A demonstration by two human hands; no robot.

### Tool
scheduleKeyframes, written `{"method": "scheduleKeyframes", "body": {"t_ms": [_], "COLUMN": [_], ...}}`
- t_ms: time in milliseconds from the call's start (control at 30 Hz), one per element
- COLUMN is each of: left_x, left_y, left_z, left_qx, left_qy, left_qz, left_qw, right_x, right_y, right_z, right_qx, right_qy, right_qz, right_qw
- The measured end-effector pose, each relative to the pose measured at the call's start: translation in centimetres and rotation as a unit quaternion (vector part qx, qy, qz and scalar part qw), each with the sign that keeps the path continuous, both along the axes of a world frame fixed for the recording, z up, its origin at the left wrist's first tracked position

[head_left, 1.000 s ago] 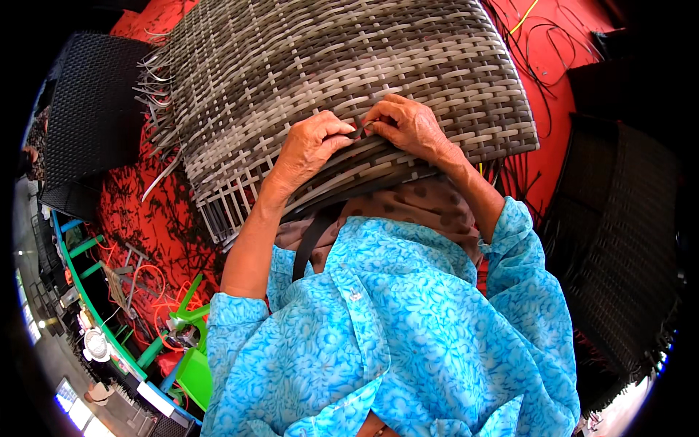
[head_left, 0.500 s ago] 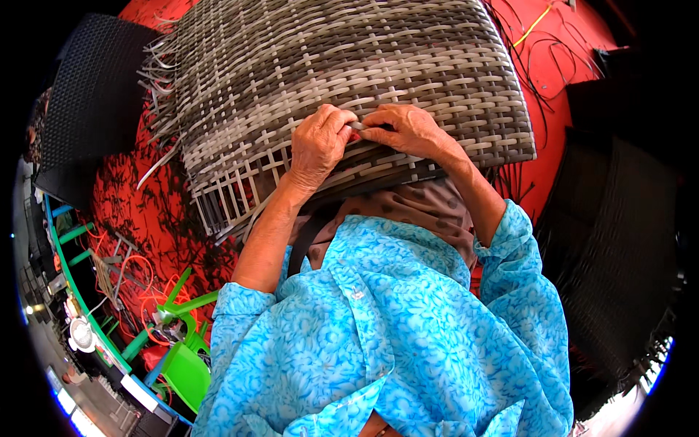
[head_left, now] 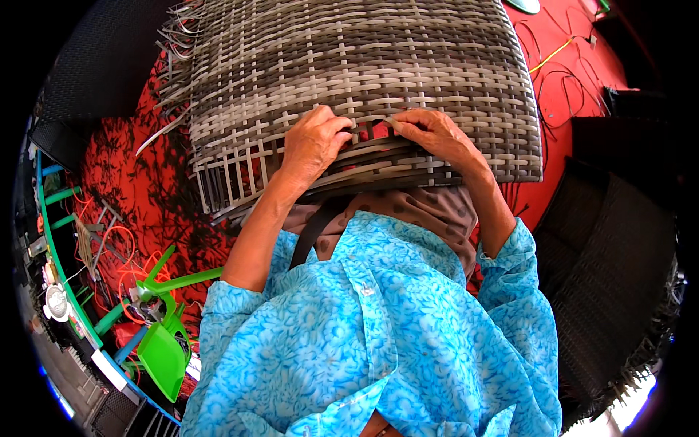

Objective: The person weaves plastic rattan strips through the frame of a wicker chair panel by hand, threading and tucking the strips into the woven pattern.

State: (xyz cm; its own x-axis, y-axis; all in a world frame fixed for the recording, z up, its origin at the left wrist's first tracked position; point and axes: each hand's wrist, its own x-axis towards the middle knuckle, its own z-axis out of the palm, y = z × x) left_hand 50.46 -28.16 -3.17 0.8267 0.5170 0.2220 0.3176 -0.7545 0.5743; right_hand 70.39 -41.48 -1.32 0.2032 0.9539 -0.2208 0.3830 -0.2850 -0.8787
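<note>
Before me lies a grey-brown woven rattan panel (head_left: 364, 65), its near part only partly woven, with bare upright strips at the left. My right hand (head_left: 440, 140) pinches a dark flat weaving strip (head_left: 380, 121) between thumb and forefinger, above a small gap where red shows through. Left of that gap, my left hand (head_left: 312, 146) is closed with its fingertips together against the weave; whatever they hold is hidden. Several loose dark strips (head_left: 378, 162) bow across the panel's near edge, below my hands and close to my lap.
Cut strip ends fringe the panel's left side. Dark scraps litter the red floor (head_left: 131, 167). A green plastic chair-like item (head_left: 164, 357) and orange cord (head_left: 120, 240) are at lower left. Dark woven pieces stand left and right (head_left: 597, 255). Loose strands (head_left: 568, 80) lie at far right.
My hands have drawn apart, the right one moving rightward, opening a space between them where the dark strip now arches. The whole view has shifted slightly.
</note>
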Motion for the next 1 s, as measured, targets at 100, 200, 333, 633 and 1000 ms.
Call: {"method": "scheduleKeyframes", "body": {"t_ms": [100, 200, 333, 633, 1000], "left_x": [0.6, 1.1, 1.0, 1.0, 0.2], "left_y": [-0.1, 0.4, 0.3, 0.0, -0.4], "left_z": [0.1, 0.2, 0.7, -1.2, -2.0], "left_qx": [0.02, -0.018, -0.009, 0.264, 0.103], "left_qy": [-0.015, 0.064, 0.071, 0.008, -0.078], "left_qz": [-0.02, -0.016, -0.019, -0.011, -0.04], "left_qw": [0.999, 0.998, 0.997, 0.964, 0.991], "right_x": [-0.2, -0.1, -0.7, -0.8, -2.4], "right_y": [0.2, 0.5, 1.1, 0.9, -0.3], "right_z": [-0.2, 0.8, 0.1, -0.9, -1.5], "right_qx": [0.011, -0.022, -0.055, 0.003, 0.132], "right_qy": [-0.005, -0.03, -0.075, -0.155, -0.348], "right_qz": [-0.001, -0.002, -0.018, 0.046, 0.003], "right_qw": [1.0, 0.999, 0.996, 0.987, 0.928]}}
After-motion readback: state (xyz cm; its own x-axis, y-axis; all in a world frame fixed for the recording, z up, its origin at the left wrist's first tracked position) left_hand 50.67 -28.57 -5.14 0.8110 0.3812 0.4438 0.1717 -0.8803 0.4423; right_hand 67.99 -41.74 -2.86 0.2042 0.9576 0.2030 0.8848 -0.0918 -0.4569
